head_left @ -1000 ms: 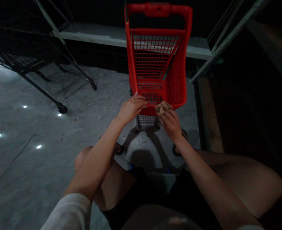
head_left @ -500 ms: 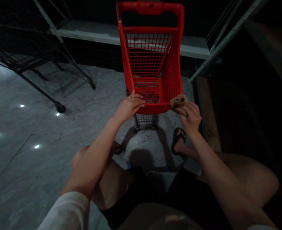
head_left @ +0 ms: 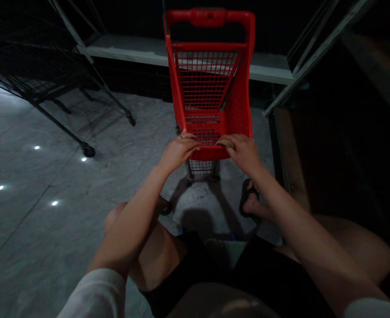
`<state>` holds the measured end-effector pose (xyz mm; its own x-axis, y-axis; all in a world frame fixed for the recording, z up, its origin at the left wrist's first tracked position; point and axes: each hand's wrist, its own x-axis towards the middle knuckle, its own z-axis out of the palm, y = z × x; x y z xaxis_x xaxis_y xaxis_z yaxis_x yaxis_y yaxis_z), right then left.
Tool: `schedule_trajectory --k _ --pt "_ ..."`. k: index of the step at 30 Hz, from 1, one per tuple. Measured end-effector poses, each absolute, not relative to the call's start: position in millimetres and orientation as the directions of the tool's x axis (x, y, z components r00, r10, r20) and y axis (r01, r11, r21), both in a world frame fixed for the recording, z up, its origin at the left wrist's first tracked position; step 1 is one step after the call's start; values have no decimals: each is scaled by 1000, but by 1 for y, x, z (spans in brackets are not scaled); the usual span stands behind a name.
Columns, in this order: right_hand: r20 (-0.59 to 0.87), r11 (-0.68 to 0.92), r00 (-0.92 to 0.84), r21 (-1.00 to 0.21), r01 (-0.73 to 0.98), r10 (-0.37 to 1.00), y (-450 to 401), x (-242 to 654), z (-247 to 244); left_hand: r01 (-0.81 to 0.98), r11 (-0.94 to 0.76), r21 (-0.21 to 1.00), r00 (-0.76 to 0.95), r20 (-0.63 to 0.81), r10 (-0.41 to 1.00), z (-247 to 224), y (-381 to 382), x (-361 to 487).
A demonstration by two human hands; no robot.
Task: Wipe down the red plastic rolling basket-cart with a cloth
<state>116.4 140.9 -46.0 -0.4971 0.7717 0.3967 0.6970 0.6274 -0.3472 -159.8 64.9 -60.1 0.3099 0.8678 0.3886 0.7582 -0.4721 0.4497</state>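
A red plastic shopping cart (head_left: 211, 153) with grid walls stands upright between my feet, its near rim towards me. My left hand (head_left: 178, 149) is closed over the left part of that rim, fingers curled to the inside. On the right part of the same rim, my right hand (head_left: 243, 152) presses a brown cloth (head_left: 226, 143) against the plastic. Most of the cloth is hidden under the fingers; only a folded edge shows.
A dark wire cart (head_left: 45, 88) on casters stands to the left. Behind the red cart runs a grey metal shelf (head_left: 125, 51) with slanting posts. A wooden beam (head_left: 289, 163) lies along the floor at the right. The tiled floor (head_left: 65, 229) reflects several lights.
My right hand has moved left along the rim with the brown cloth, from the right corner towards the middle. My left hand keeps its place on the rim. The view has shifted slightly.
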Motion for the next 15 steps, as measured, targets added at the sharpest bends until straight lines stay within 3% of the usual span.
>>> schedule_trajectory --k 5,12,15 --pt "466 564 -344 -503 655 815 90 72 -51 747 -473 467 287 415 863 -66 62 -156" --pt "452 565 -339 -650 509 825 73 36 -49 741 -487 461 264 467 844 -64 56 -141" --pt "413 534 -363 -768 354 835 81 48 -55 750 -486 448 257 480 839 -56 49 -130"
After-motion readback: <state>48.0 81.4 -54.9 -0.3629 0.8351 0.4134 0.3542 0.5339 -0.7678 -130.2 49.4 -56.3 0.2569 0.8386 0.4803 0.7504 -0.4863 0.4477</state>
